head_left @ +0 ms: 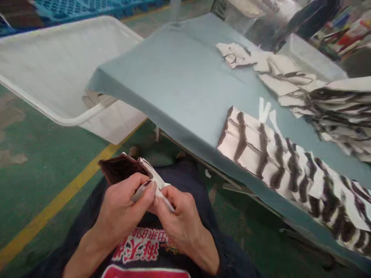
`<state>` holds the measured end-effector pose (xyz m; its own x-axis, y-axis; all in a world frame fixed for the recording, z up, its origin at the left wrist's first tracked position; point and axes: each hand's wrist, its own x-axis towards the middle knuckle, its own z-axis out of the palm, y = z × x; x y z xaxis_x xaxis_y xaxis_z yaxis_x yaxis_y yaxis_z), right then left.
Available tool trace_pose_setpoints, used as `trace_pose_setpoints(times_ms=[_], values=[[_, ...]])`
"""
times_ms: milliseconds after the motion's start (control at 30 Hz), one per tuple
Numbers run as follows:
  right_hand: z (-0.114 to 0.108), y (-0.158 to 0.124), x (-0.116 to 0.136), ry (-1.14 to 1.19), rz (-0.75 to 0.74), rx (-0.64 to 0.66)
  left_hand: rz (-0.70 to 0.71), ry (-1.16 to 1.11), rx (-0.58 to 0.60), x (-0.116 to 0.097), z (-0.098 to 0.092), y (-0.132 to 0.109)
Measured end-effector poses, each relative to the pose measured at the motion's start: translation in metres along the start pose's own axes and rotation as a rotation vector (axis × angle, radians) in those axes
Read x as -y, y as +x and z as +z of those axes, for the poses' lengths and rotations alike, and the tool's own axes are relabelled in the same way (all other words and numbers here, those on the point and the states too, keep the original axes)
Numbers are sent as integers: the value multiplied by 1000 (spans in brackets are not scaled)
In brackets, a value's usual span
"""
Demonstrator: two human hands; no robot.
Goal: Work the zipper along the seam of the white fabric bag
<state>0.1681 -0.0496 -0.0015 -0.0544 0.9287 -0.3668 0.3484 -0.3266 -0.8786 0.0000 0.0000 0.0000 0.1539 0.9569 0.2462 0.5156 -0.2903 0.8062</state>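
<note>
Above my lap I hold a folded piece (123,166), dark brown on one face and whitish on the other; its exact kind I cannot make out. My left hand (123,200) is closed on its near end, thumb on top. My right hand (179,210) pinches a whitish edge of the same piece, its fingers close to my left thumb. To the right, on the table, lies a long overlapping row of similar white and dark-brown pieces (252,154). White strips (263,110) stick out from that row.
A blue-grey covered table (174,77) slants across the view. A large white tub (58,69) stands left of it. Heaped pieces (342,104), eyeglasses (234,57) on a pale piece and a translucent bin (313,58) are on the far right side. A yellow line (69,197) crosses the green floor.
</note>
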Motion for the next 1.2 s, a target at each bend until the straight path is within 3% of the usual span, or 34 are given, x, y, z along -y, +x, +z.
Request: trace_pose_setpoints(times_ms=[367,533,667,867,1033,1200], values=[[-4,-1,7,-7,-11,67,-70,-108,29,0,-3,4],[-9,-11,17,-27,-40,139,-58,-141,-10,-1,-7,6],[5,-30,7,-151,-32,138,-110,-201,-47,1,-12,10],[22,-41,-14,-231,37,89,-257,-413,9,11,-16,13],[10,-30,-1,-213,0,241,-315,-499,14,9,-18,12],[1,-36,19,-329,74,248,-339,-448,11,-2,-28,13]])
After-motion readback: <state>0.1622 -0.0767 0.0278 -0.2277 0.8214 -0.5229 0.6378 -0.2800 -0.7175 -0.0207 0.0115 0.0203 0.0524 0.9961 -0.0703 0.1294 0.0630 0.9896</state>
